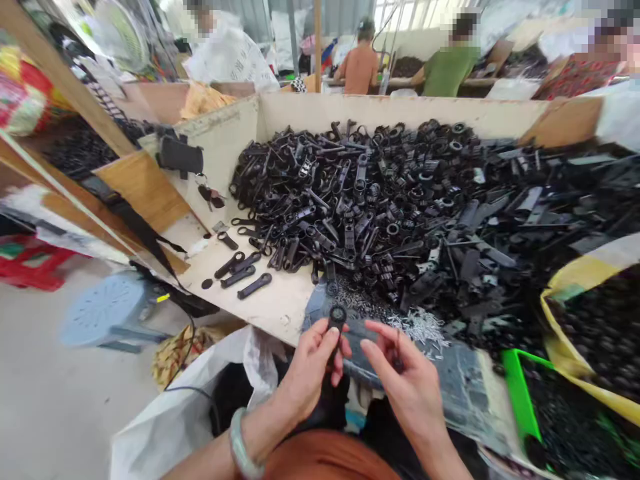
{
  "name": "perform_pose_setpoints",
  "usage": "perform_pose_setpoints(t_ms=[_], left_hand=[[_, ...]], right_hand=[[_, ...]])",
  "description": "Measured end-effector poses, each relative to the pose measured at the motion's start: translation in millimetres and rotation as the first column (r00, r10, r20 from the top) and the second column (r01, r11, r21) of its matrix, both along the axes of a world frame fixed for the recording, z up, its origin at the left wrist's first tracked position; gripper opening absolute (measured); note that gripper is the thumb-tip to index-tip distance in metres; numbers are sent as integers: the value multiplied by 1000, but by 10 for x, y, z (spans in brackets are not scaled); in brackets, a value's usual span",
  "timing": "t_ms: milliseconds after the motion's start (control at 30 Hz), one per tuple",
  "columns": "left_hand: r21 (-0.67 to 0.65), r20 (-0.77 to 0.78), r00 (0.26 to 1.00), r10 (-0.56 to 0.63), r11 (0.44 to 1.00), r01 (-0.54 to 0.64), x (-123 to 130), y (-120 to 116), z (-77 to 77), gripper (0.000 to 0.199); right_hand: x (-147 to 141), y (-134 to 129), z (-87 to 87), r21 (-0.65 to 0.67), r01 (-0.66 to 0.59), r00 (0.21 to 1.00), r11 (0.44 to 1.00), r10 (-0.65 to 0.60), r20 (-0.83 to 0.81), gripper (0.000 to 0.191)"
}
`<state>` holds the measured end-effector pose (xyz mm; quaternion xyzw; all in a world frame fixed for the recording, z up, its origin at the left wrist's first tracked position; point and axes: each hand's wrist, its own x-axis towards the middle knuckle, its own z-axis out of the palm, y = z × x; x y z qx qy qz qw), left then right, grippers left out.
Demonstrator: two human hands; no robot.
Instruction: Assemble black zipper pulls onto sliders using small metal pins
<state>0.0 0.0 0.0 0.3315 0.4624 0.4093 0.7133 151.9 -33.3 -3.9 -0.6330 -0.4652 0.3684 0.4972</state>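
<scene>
A black plastic part with a round, ringed head (338, 315) is pinched upright between the thumb and fingers of my left hand (317, 353). To its right, my right hand (407, 373) is raised with thumb and index finger apart; a small dark piece (399, 364) shows against its curled fingers. Both hands hover over the near edge of a grey-blue work surface (360, 347). A pile of small silver screws (423, 328) lies on that surface, beside a scatter of tiny dark bits (357, 300). Several black handle-shaped parts (254, 285) rest on the board at the left.
A large heap of black parts (350, 200) fills the walled bench. At the right are a green bin (520, 393) and a yellow-edged sack (555, 293). A white sack (145, 427) and a blue stool (103, 310) stand at the left. Other people sit beyond the bench.
</scene>
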Motion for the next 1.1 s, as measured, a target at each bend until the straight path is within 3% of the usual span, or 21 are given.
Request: perform_pose_setpoints(t_ms=[67, 167, 233, 300, 367, 433, 500, 567, 633, 733, 867, 967, 1033, 1067, 1100], left_hand=[[10, -20, 994, -111, 994, 111, -45, -17, -14, 44], [48, -111, 943, -312, 947, 319, -178, -68, 24, 38], [65, -215, 877, -429, 890, 451, -302, -118, 93, 32], [98, -345, 826, -446, 858, 505, -431, -145, 157, 30], [175, -538, 774, -334, 854, 491, -572, -114, 186, 30], [270, -767, 636, -82, 858, 436, -742, -10, 166, 28], [358, -907, 348, 237, 869, 342, -934, 169, 89, 29], [455, -887, 98, 451, 821, 345, -1120, 401, -45, 29], [547, -795, -45, 605, 747, 377, -1275, 628, -204, 24], [577, -741, -68, 669, 684, 446, -1450, 852, -398, 25], [573, -746, -102, 658, 712, 406, -1581, 946, -497, 28], [603, -737, -91, 670, 712, 359, -1560, 920, -450, 36], [653, -729, -5, 684, 698, 295, -1460, 845, -364, 40], [669, -736, 81, 672, 703, 242, -1381, 789, -310, 38], [662, -748, 215, 628, 726, 184, -1284, 724, -255, 34]], right_hand=[[-65, 130, -15, -86, -137, 981, 987, 123, -152, 54], [-150, 236, -41, -112, -320, 918, 941, 279, -283, 50], [-201, 257, -72, -68, -404, 887, 912, 373, -271, 43], [-256, 298, -123, -4, -451, 879, 892, 444, -172, 40], [-326, 382, -167, 30, -513, 857, 858, 513, -41, 38], [-392, 499, -167, 32, -563, 821, 826, 555, 136, 35], [-411, 654, -128, -2, -568, 776, 823, 536, 332, 32], [-362, 845, -75, -58, -488, 736, 871, 447, 510, 28], [-274, 1042, -26, -112, -343, 698, 933, 333, 635, 24], [-200, 1271, 19, -181, -183, 648, 966, 258, 717, 26], [-292, 1406, 13, -257, -123, 599, 958, 279, 751, 27], [-303, 1423, 12, -288, -107, 608, 952, 292, 738, 24], [-204, 1403, 35, -308, -105, 634, 946, 302, 712, 26], [-129, 1380, 54, -319, -107, 647, 942, 310, 696, 29], [-44, 1345, 77, -330, -112, 660, 937, 319, 681, 31]])
